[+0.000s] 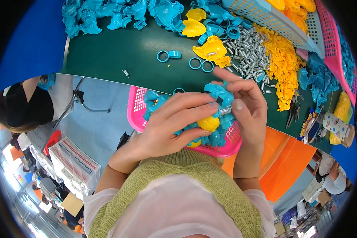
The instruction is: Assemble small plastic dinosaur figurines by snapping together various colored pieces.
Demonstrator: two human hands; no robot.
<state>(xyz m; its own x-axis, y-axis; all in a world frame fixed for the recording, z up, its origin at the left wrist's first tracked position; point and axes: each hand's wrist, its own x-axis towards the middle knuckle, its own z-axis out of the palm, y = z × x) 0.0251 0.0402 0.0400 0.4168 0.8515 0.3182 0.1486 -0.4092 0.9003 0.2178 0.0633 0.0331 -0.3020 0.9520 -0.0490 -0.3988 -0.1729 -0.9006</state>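
Above a pink basket (133, 115), my two hands meet at a turquoise plastic part (222, 93) with a rounded yellow piece (208, 123) by it. A small metal spring (225, 110) sticks out between them. My left hand (178, 119) comes over from the left, its fingers closed on the yellow and turquoise work. On the other side, my right hand (248, 107) grips the turquoise part between thumb and bent fingers, its index finger stretched outward. The fingers partly hide how the pieces join. More turquoise and yellow pieces lie in the basket under my hands.
On the green table (119, 51) lie turquoise shells (166, 16), turquoise rings (195, 63), a yellow shell (212, 49), a heap of springs (248, 51) and small yellow parts (283, 59). Pliers (293, 111) rest at the right. A grey-blue basket (265, 20) stands behind.
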